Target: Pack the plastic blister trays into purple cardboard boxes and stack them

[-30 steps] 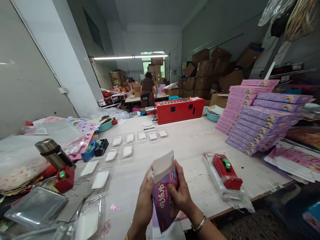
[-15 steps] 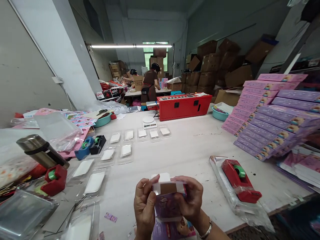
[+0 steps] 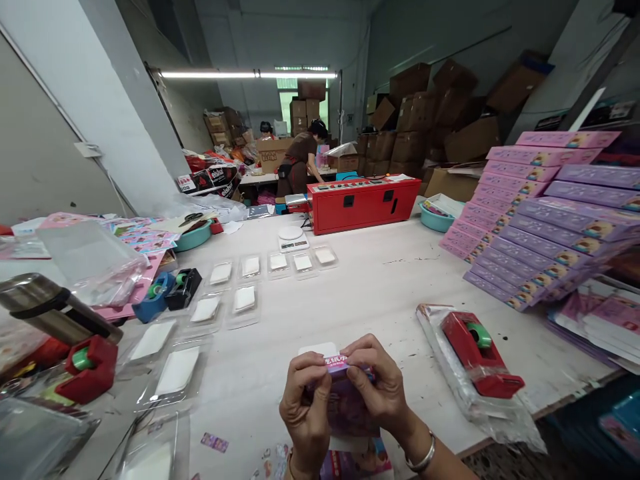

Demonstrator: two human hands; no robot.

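Ahead of the left hand (image 3: 309, 410) and right hand (image 3: 379, 383) I see open tabletop (image 3: 360, 293), wide enough to pass through, until the red machine (image 3: 365, 208) blocks the far end. Plastic trays (image 3: 243, 321) crowd the left side; a red tape dispenser (image 3: 484, 363) and stacked boxes (image 3: 543, 250) obstruct the right.

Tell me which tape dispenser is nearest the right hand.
The red dispenser on the plastic packaging, right of the right hand; the other red one, the blue one and the black one sit left of the left hand.
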